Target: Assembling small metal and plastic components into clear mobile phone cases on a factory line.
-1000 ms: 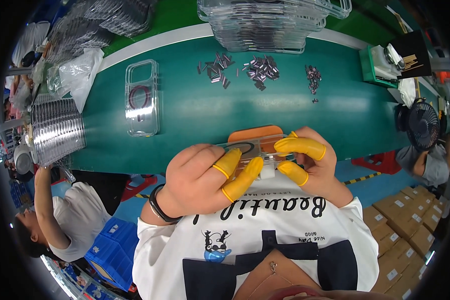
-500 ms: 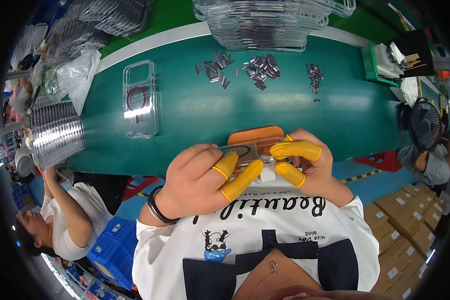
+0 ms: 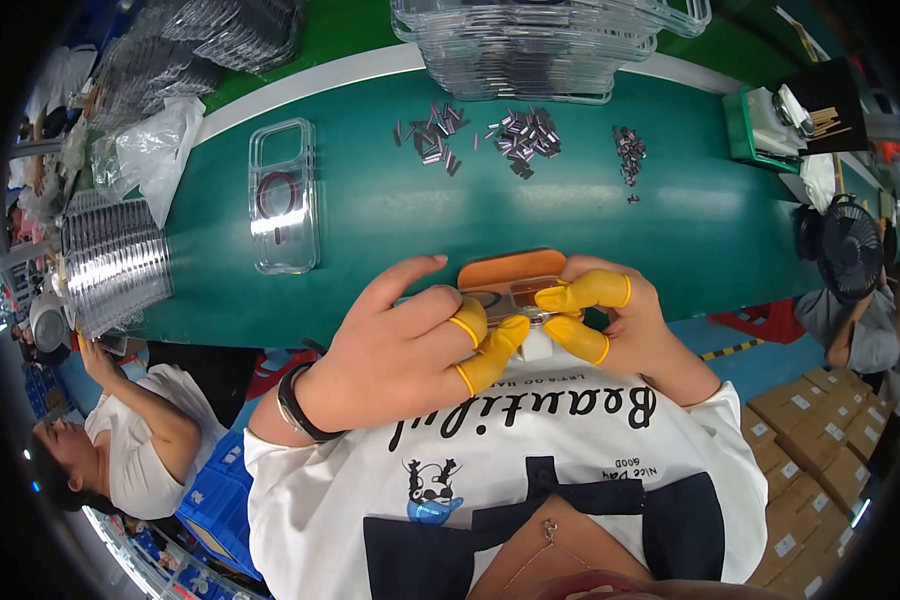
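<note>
Both hands hold a clear phone case point(image 3: 520, 293) at the near edge of the green table, in front of an orange pad point(image 3: 510, 267). Part of a dark ring shows in the case. My left hand point(image 3: 395, 345) wears yellow finger cots on its thumb and a finger; these press on the case's left and near side while its index finger sticks out. My right hand point(image 3: 625, 320), also in yellow cots, pinches the right end between thumb and finger. The fingers hide much of the case, and any small part between the fingertips cannot be made out.
Another clear phone case point(image 3: 268, 245) with a dark red ring lies to the left. Small dark strips point(image 3: 527, 135) and tinier pieces point(image 3: 630, 155) lie in piles. Stacked clear cases point(image 3: 530, 60) stand at the back, a green bin point(image 3: 760, 130) and black fan point(image 3: 848, 245) right. A co-worker point(image 3: 140, 430) sits left.
My left index finger has lifted off and stretched out, and the left hand has shifted slightly. My right hand keeps its pinch on the phone case, a little lower.
</note>
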Demonstrator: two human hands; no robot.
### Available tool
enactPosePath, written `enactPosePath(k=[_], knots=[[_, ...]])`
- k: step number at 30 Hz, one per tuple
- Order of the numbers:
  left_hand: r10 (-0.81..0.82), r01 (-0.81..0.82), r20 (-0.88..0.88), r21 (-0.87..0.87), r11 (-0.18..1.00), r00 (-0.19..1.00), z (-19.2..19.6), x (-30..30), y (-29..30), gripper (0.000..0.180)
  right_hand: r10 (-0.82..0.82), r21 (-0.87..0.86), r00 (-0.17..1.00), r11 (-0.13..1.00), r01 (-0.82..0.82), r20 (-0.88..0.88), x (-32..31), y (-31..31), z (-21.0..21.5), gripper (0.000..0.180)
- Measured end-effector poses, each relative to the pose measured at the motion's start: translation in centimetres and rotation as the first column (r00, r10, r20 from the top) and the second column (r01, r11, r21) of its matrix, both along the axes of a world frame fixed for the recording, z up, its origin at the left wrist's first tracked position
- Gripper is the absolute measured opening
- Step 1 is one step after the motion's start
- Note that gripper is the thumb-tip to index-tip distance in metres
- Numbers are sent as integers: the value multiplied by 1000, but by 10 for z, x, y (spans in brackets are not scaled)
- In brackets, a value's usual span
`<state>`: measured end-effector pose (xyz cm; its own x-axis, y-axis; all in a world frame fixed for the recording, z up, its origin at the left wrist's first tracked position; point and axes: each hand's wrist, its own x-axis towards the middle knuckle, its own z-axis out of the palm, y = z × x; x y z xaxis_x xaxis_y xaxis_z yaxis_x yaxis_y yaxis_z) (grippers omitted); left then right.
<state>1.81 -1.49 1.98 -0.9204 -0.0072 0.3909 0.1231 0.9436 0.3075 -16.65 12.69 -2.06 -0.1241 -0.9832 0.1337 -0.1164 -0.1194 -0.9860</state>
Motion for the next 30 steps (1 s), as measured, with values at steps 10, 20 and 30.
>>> enactPosePath(k=[10, 20, 30], knots=[[224, -249, -158, -161, 955, 962, -4, 26, 0, 37, -22, 77, 996, 997, 29, -89, -37, -33, -3, 20], [586, -569, -250, 144, 810, 771, -19, 44, -1, 29, -123, -22, 555, 983, 185, -823, -50, -56, -48, 29], [648, -557, -278, 342, 757, 709, -23, 37, 0, 26, -95, -8, 665, 991, 133, -741, -52, -48, -42, 22]])
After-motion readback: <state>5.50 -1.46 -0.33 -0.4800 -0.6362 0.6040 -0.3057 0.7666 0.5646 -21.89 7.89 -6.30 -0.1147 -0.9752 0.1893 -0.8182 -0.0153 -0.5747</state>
